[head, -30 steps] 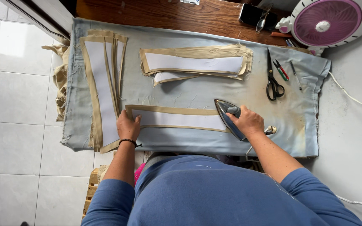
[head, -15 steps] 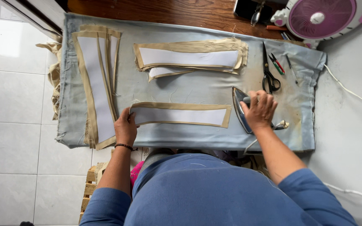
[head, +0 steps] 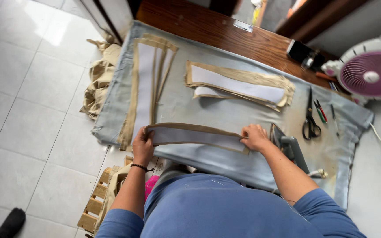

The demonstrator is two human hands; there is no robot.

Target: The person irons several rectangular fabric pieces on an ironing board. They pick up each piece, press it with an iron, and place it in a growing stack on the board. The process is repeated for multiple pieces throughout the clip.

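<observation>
On the grey cloth-covered table point(head: 190, 103), near its front edge, a long khaki fabric strip with white lining point(head: 197, 135) lies flat, running from about 9 o'clock to 3 o'clock. At its 9 o'clock end the left hand point(head: 143, 147) is closed on the strip's end, thumb on top and fingers curled around the edge. At the 3 o'clock end the right hand point(head: 255, 137) presses down with fingers bent over the strip's corner, gripping it lightly. Just beside that hand, at 3 o'clock, an iron point(head: 289, 147) stands on the cloth, untouched. At 12 o'clock from the strip lies a stack of similar lined pieces point(head: 239, 83); at 10 o'clock, more long pieces point(head: 148, 83) lie lengthwise. Black scissors point(head: 309, 119) and pens point(head: 320, 111) rest at 2 o'clock, with a pink fan point(head: 369, 72) beyond. No container shows in view.
</observation>
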